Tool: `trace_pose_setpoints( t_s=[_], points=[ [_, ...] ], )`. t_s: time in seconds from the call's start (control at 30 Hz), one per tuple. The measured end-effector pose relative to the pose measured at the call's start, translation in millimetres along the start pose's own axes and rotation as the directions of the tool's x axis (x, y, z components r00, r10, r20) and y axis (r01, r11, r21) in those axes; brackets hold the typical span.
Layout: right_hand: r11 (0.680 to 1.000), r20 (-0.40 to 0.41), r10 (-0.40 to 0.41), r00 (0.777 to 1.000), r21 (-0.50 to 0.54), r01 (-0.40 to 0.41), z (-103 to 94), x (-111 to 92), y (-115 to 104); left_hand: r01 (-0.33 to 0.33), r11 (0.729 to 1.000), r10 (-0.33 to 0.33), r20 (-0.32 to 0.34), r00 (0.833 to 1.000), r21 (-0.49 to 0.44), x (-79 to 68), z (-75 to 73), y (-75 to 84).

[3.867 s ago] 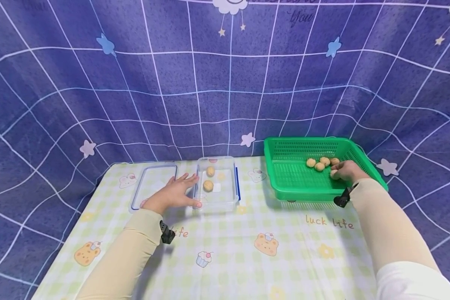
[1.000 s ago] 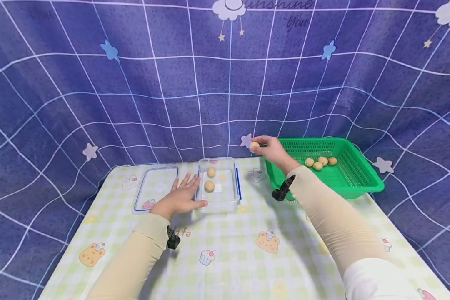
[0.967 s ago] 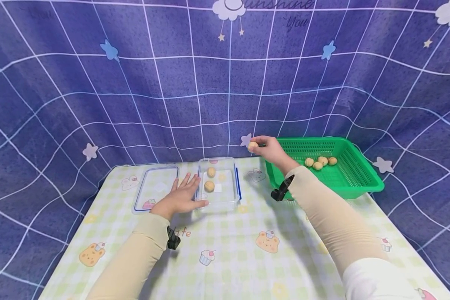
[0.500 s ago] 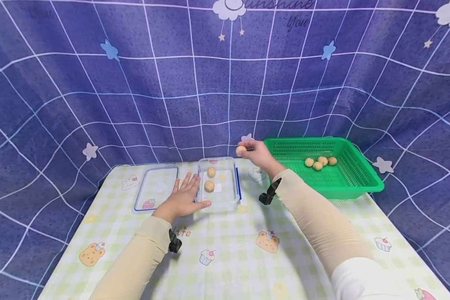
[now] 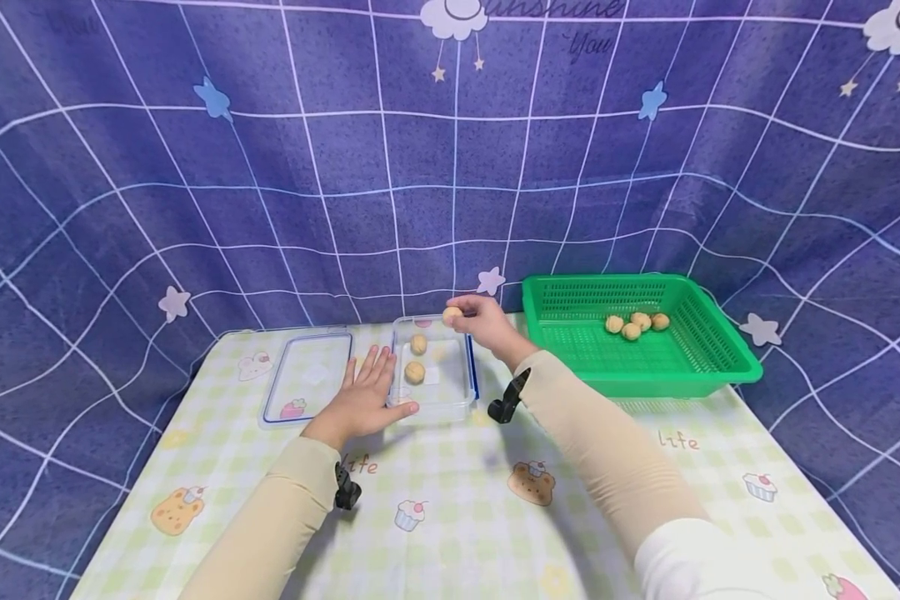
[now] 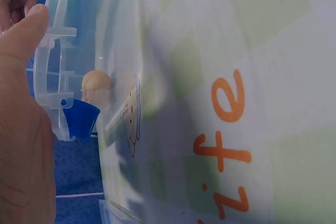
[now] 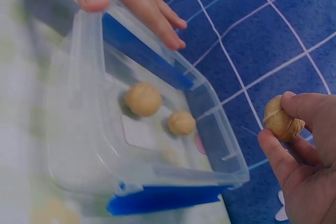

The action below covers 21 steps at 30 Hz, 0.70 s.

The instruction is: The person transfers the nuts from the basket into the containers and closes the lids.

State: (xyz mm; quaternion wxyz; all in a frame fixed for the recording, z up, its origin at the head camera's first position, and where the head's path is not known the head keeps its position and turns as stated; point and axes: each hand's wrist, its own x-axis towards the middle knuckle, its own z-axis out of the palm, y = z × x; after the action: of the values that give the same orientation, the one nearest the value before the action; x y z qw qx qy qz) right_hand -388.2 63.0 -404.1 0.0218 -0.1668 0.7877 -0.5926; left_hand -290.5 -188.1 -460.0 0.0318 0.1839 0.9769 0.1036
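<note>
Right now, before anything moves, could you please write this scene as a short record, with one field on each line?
right hand: pinches a walnut near the container's far end
left hand: fingers spread, thumb touching the container
container: clear, open on top, two walnuts inside
lid: flat on the table, left of the container
basket: green, right of the container, four walnuts inside

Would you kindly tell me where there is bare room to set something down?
The front of the table, between the sleeves, is bare. In the green basket, left of the four walnuts is free. It is crowded around the clear box: lid and left hand at its left, right hand and held walnut near its back right.
</note>
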Motion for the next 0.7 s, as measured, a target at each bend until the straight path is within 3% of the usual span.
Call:
trace_pose_setpoints(
  t_s=[0.27, 0.7],
  points=[
    [1.0, 0.017, -0.007, 1.0, 0.016, 0.006, 20.2, 3, 7, -0.022, 1.0, 0.022, -0.014, 1.0, 0.005, 2.8, 4.4, -3.3],
    [1.0, 0.031, -0.018, 0.999, -0.013, 0.019, 49.1, 9, 17, -0.043, 0.999, 0.044, -0.028, 0.999, 0.017, 0.4, -0.7, -0.6]
  ],
)
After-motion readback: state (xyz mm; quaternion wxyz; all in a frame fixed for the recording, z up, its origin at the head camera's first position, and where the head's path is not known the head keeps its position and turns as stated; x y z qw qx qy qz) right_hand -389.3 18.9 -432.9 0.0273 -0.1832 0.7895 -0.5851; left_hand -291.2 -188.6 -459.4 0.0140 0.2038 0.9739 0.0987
